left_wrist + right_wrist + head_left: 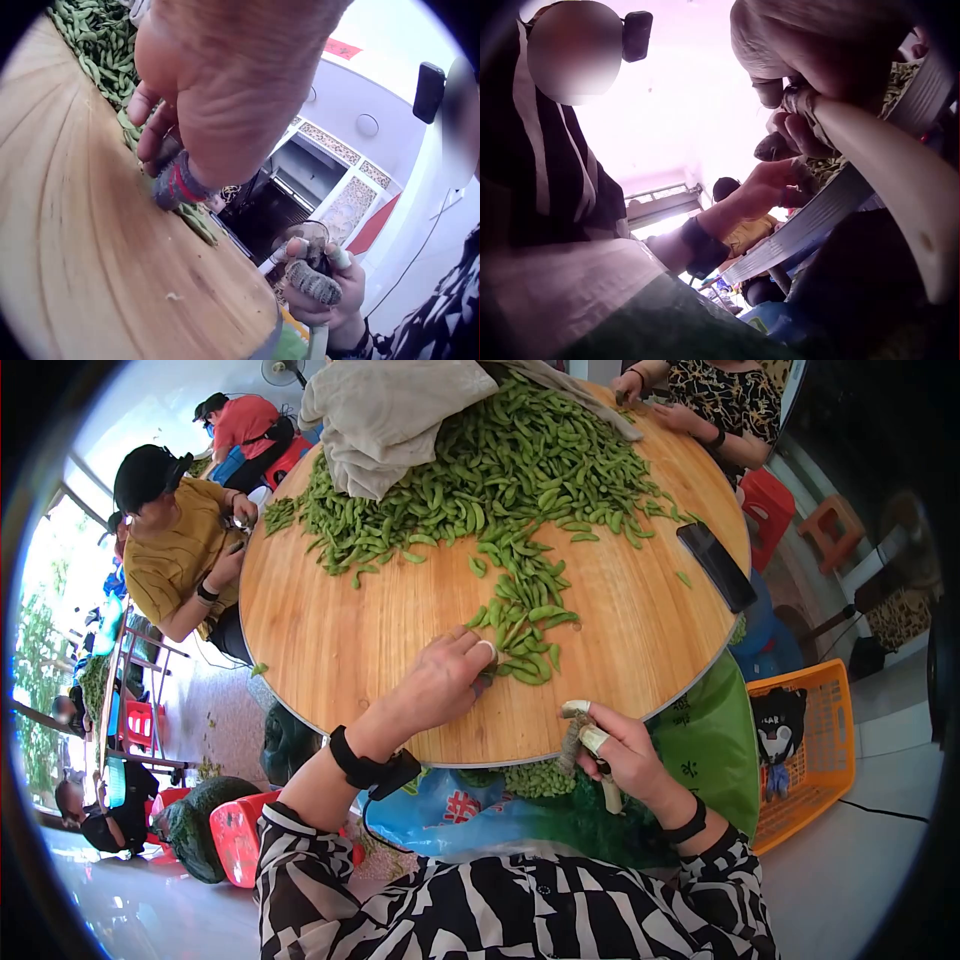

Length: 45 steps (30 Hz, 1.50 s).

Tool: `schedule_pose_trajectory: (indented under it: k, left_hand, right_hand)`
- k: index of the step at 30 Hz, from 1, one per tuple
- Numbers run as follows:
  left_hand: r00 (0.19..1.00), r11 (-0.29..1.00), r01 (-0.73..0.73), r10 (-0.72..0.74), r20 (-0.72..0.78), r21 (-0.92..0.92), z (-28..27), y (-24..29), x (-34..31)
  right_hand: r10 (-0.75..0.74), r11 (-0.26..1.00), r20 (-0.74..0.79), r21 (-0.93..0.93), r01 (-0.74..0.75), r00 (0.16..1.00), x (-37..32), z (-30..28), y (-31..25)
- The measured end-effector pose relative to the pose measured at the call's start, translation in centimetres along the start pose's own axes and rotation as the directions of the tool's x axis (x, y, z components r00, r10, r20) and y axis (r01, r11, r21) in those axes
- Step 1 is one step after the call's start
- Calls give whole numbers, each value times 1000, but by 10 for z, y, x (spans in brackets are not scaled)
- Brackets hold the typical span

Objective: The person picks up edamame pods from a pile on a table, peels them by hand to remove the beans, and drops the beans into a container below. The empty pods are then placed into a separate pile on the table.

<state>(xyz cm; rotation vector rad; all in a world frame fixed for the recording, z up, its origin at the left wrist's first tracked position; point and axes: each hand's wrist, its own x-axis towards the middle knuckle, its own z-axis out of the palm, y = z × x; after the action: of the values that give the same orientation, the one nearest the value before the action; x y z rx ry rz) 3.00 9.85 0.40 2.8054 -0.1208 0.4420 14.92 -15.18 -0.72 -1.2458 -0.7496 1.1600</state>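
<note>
My left hand (450, 670) is over the table's near part, fingers bent down at a trail of green soybean pods (530, 665). Its thumb wears a grey knitted cover with red bands (178, 184), close over the wood. My right hand (625, 755) is raised at the table's front edge, gripping a tool by its white curved handle (892, 180). The handle has a small hole near its end; the tool's other end is mostly hidden by the fingers. White wraps (593, 738) cover two of this hand's fingertips, beside a thick grey knitted cover (313, 282).
A large pod heap (520, 465) lies across the round wooden table (330, 630), partly under a grey cloth (385, 410). A black phone (715, 565) lies at right. Other people sit around. Below are plastic bags (720, 730) and an orange crate (815, 760).
</note>
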Motion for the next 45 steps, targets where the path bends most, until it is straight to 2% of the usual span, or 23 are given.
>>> schedule_pose_trajectory:
  k: [2, 3, 5, 6, 8, 9, 11, 12, 13, 14, 15, 17, 20, 26, 33, 38, 41, 42, 43, 44, 45]
  left_hand:
    - [953, 938, 300, -287, 97, -175, -2, 2, -2]
    - [953, 938, 299, -286, 96, -174, -4, 3, -3]
    - [894, 874, 441, -407, 187, -202, -6, 4, -5]
    - [894, 875, 440, -406, 187, -202, -4, 5, -7]
    - [915, 899, 400, -401, 29, -179, 2, 8, -9]
    - [917, 900, 397, -399, 28, -178, 0, 13, -9]
    - [841, 767, 533, -528, 121, -358, -5, 28, -7]
    - [842, 767, 531, -525, 121, -360, -3, 34, -7]
    - [819, 599, 519, -554, 152, -609, 0, 41, -7]
    - [797, 375, 463, -572, 192, -803, 2, 47, -7]
    - [798, 373, 461, -570, 193, -805, 2, 54, -5]
    - [792, 171, 372, -571, 216, -912, 0, 65, -1]
    - [783, 88, 339, -578, 229, -937, 5, 72, 0]
    - [799, 96, 295, -570, 190, -951, 9, 78, 3]
    - [799, 75, 313, -560, 220, -947, 11, 79, 1]
    - [812, 70, 255, -557, 174, -964, 10, 85, 0]
    - [815, 71, 199, -566, 125, -977, 18, 83, -2]
    - [815, 70, 199, -565, 126, -977, 20, 83, -3]
    - [823, 146, 215, -560, 98, -966, 21, 83, -4]
    - [830, 221, 230, -553, 72, -948, 22, 83, -5]
    - [830, 220, 231, -553, 73, -948, 22, 84, -4]
  right_hand:
    - [4, 1000, 12, 7, -4, 1000, 2, 3, 1]
    - [6, 1000, 20, -16, -6, 1000, 2, 5, 1]
    - [7, 999, 27, -39, -6, 1000, 3, 8, 1]
    - [19, 999, 27, -33, -18, 999, 4, 9, 0]
    - [30, 999, 27, -27, -29, 999, 6, 12, -1]
    - [37, 999, 15, -7, -37, 999, 8, 14, -2]
    - [42, 999, -3, 12, -42, 999, 12, 17, -4]
    - [19, 999, -6, 26, -19, 1000, 14, 18, -3]
    - [-3, 999, -9, 39, 3, 1000, 15, 19, -3]
    - [-1, 999, -12, 38, 2, 1000, 16, 20, -4]
    - [-16, 998, -9, 68, 16, 1000, 17, 22, -5]
    - [-30, 995, -9, 98, 30, 1000, 17, 23, -5]
    - [-41, 989, 9, 140, 39, 999, 15, 22, -4]
    - [-43, 961, 30, 274, 33, 999, 15, 22, -4]
    - [-85, 963, 61, 263, 66, 995, 14, 20, 0]
    - [-103, 975, 46, 203, 91, 994, 13, 21, -4]
    - [-90, 973, -8, 211, 90, 996, 14, 25, -5]
    - [-101, 984, -57, 138, 108, 993, 14, 26, -5]
    - [-115, 990, -107, 64, 122, 988, 14, 27, -5]
    - [-114, 991, -109, 65, 121, 988, 14, 27, -5]
    - [-116, 993, -127, 22, 120, 985, 14, 27, -6]
